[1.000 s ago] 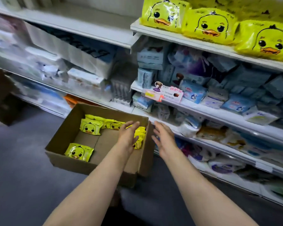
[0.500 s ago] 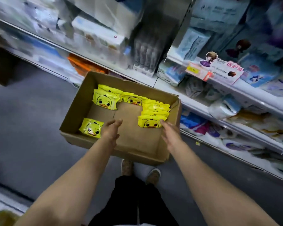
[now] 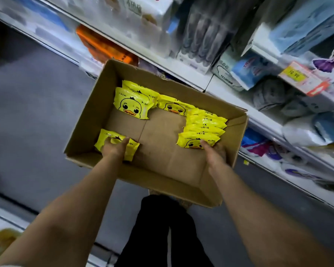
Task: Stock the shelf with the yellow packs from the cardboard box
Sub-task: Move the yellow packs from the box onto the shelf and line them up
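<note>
An open cardboard box (image 3: 162,135) sits on the floor in front of me with several yellow duck packs inside. My left hand (image 3: 115,149) grips a lone yellow pack (image 3: 104,138) at the box's near left, thumb and fingers curled on its top. My right hand (image 3: 215,154) holds the nearest pack (image 3: 191,140) of a row of yellow packs (image 3: 206,122) along the right wall, thumb on its face. More yellow packs (image 3: 131,105) lean against the far wall. The shelf where the yellow packs go is out of view.
Store shelves (image 3: 258,120) filled with white and blue packaged goods run diagonally behind and to the right of the box. An orange pack (image 3: 104,47) lies on a low shelf. A price tag (image 3: 301,78) hangs at right. Grey floor (image 3: 27,112) lies left; my dark-trousered legs (image 3: 162,228) stand below.
My view dropped from the upper shelves to the box. Both hands reached down into it, the left landing on the lone near-left pack and the right on the nearest pack of the right row.
</note>
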`<move>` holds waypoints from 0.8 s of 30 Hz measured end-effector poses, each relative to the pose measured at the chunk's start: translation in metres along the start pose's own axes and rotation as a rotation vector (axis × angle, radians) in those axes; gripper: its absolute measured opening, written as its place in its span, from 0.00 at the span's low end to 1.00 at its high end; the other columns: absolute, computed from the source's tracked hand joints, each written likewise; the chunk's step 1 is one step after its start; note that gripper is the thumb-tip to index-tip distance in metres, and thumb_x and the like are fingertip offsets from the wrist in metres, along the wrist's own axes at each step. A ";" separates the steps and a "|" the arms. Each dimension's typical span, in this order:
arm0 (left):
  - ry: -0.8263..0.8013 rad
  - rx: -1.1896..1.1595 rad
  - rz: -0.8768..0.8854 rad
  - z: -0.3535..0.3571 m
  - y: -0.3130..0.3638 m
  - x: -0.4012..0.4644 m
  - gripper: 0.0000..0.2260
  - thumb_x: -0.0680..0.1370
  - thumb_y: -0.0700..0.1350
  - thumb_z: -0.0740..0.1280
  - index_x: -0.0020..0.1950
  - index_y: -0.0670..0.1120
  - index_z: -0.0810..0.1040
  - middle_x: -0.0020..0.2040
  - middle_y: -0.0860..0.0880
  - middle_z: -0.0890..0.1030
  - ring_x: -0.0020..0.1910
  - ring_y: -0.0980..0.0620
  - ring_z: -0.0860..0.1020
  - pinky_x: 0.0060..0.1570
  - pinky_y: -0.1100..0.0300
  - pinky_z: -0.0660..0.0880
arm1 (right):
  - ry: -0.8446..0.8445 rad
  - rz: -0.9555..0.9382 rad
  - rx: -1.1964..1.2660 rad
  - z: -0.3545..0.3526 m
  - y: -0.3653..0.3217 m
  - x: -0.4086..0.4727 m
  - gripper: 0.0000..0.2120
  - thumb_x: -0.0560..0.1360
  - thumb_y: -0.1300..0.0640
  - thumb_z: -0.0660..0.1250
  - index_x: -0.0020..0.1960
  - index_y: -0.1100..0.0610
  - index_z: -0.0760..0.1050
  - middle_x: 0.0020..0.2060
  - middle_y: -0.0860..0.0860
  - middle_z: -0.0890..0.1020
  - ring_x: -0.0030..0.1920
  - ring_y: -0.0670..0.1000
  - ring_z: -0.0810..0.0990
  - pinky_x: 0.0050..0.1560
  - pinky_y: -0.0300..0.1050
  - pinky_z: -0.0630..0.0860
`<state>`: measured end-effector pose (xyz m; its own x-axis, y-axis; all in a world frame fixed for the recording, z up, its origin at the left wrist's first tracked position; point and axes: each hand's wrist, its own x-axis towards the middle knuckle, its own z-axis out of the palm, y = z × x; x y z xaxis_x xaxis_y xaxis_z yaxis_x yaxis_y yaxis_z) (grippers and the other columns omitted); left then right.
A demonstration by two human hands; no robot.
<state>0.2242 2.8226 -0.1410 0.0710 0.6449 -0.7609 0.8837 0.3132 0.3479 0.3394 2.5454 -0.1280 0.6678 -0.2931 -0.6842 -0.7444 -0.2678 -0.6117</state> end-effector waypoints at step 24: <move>-0.026 0.427 0.186 0.038 -0.015 0.048 0.30 0.69 0.49 0.76 0.68 0.52 0.70 0.69 0.44 0.67 0.68 0.42 0.66 0.66 0.46 0.68 | 0.141 0.076 -0.096 0.049 0.039 0.067 0.44 0.60 0.55 0.84 0.72 0.55 0.69 0.62 0.53 0.80 0.59 0.53 0.81 0.57 0.46 0.77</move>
<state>0.2319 2.8230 -0.2037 0.2532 0.6435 -0.7224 0.9658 -0.1249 0.2273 0.3553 2.5598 -0.2172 0.6087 -0.4400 -0.6603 -0.7933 -0.3241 -0.5154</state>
